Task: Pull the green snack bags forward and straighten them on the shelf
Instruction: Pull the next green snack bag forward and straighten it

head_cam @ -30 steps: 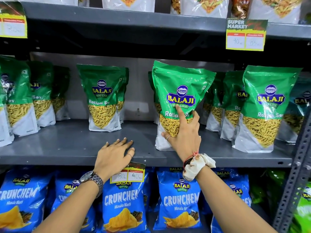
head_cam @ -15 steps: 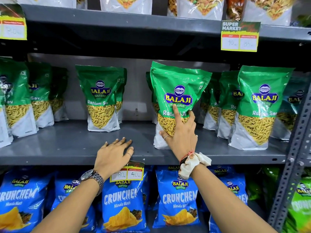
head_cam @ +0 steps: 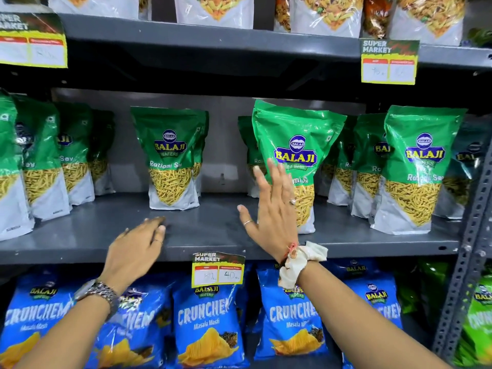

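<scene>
Green Balaji snack bags stand in rows on the grey middle shelf [head_cam: 213,235]. The front centre bag [head_cam: 298,145] stands upright near the shelf's front edge. My right hand [head_cam: 271,209] is in front of its lower left, fingers spread, off the bag and holding nothing. Further back to the left stands another green bag [head_cam: 170,155] with more bags behind it. My left hand [head_cam: 138,243] hovers low over the shelf's front edge below that bag, fingers loosely apart and blurred, empty. More green bags [head_cam: 415,166] stand at the right and others [head_cam: 40,161] at the left.
Blue Crunchem bags [head_cam: 207,320] fill the shelf below. A yellow price tag [head_cam: 218,270] hangs on the middle shelf's front edge. White snack bags [head_cam: 213,9] line the top shelf. A perforated metal upright [head_cam: 468,249] borders the right side.
My right hand has let go of the centre bag and opened, moving slightly left. My left hand has lifted off the shelf and shifted forward. The camera has moved closer.
</scene>
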### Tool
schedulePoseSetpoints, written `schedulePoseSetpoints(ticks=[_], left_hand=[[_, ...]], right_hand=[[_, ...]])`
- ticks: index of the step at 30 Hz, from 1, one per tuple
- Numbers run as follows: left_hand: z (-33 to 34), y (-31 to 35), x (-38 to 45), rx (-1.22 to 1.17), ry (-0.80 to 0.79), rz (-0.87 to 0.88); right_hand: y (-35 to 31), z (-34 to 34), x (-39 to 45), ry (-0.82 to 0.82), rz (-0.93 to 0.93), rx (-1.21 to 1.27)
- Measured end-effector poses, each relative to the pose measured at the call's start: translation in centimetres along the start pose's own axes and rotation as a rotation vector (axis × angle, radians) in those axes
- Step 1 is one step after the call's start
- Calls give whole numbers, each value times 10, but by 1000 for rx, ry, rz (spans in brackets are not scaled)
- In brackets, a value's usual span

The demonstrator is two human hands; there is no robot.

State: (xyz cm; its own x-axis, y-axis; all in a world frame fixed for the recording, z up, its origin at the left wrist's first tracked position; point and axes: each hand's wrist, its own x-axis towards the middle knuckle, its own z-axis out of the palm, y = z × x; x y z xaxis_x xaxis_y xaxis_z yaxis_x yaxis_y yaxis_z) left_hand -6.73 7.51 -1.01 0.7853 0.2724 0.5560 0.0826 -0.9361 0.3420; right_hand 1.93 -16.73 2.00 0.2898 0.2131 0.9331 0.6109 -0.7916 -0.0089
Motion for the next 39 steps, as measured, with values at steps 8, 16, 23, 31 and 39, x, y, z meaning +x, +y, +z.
schedulePoseSetpoints(ticks=[8, 16, 23, 31, 39], left_hand=[[-45, -110, 22, 76, -12, -69], [-62, -195, 44, 31, -123, 59], [-52, -202, 44, 74, -93, 193], [-49, -210, 44, 66, -62, 223], [-47, -213, 44, 50, -32, 263]], right_hand=[[-75, 68, 45, -98, 5, 95], [-145, 162, 99, -303, 258, 92], [-163, 217, 119, -349, 505, 135], [-174, 222, 111, -226, 549, 158], [-183, 193, 96, -171, 506, 198]])
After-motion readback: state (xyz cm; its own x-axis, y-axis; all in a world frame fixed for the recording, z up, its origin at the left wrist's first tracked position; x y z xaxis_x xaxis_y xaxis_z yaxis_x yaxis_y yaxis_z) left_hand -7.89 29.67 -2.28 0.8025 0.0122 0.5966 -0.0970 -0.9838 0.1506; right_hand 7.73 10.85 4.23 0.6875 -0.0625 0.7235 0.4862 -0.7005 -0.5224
